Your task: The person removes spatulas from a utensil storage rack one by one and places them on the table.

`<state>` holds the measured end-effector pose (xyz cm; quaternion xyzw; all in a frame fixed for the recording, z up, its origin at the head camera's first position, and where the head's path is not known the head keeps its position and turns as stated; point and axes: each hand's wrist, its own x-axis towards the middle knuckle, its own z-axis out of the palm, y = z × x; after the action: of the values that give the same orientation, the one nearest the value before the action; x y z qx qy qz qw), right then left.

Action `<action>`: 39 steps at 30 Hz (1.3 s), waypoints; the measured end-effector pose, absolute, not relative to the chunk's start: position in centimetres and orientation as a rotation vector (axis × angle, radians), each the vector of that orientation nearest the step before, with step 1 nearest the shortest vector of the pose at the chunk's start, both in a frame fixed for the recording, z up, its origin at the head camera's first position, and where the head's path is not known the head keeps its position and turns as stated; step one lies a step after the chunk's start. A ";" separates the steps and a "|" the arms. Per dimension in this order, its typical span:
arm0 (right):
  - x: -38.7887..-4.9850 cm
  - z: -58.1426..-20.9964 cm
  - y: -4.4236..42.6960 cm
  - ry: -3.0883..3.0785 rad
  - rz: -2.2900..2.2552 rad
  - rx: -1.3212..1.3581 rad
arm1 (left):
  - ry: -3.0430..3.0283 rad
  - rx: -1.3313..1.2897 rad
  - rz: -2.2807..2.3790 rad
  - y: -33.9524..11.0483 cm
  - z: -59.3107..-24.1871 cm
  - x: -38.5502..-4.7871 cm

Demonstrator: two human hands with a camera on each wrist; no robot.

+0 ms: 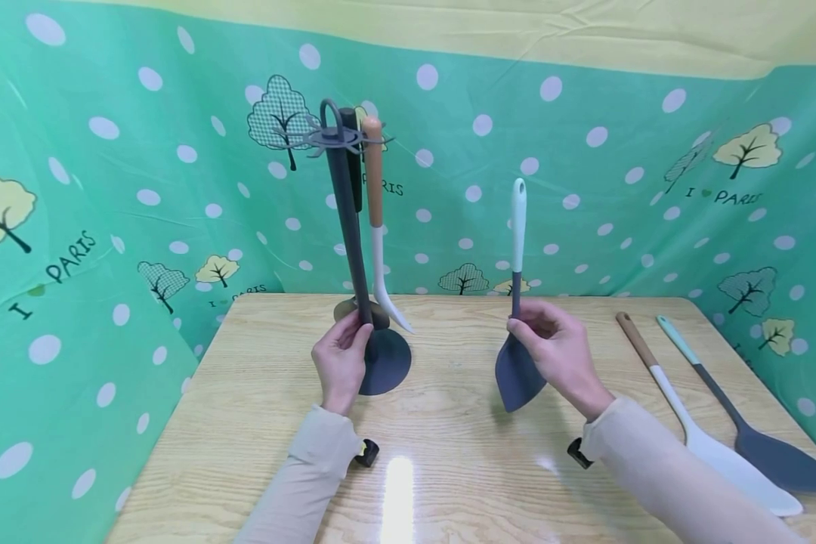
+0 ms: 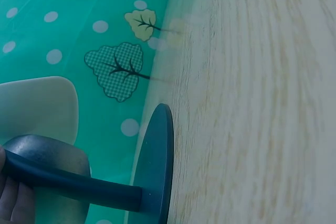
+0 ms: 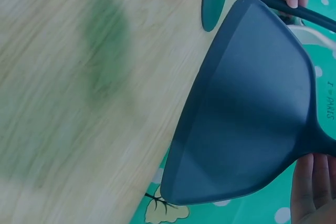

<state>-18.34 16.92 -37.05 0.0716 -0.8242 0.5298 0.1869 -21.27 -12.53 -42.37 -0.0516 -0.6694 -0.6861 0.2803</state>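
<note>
My left hand (image 1: 340,363) grips the lower post of a dark utensil stand (image 1: 349,219) with a round base and a ring of hooks on top. From the hooks hang a utensil with a black handle (image 1: 350,166) and a metal head (image 2: 50,148), and a white utensil (image 1: 378,257) with a brown handle end. My right hand (image 1: 561,351) pinches the dark neck of a spatula (image 1: 515,374), held upright above the table with its pale handle up. The wide dark blade fills the middle of the right wrist view, apart from the stand.
On the right side of the wooden table (image 1: 449,431) lie a white spatula (image 1: 727,461) with a brown handle and a dark spatula (image 1: 775,457) with a mint handle. A green dotted cloth (image 1: 449,166) stands behind and along both sides.
</note>
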 end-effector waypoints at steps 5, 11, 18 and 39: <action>-17.9 -37.4 17.9 -2.345 1.460 0.177 | -1.777 -0.140 -1.856 -12.5 -42.5 -21.4; -16.9 -37.0 18.6 -2.378 1.418 0.120 | -1.777 -0.137 -1.856 -12.5 -42.6 -21.5; -16.0 -37.4 19.9 -2.430 1.354 0.057 | -1.782 -0.136 -1.858 -12.5 -42.5 -21.4; -14.7 -39.3 24.6 -2.512 1.182 -0.041 | -1.766 -0.149 -1.868 -12.5 -42.6 -21.4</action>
<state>-14.68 24.61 -39.32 -0.0146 -0.8898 0.4185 0.1814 -21.43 -12.53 -42.63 -0.0556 -0.6586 -0.6965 0.2794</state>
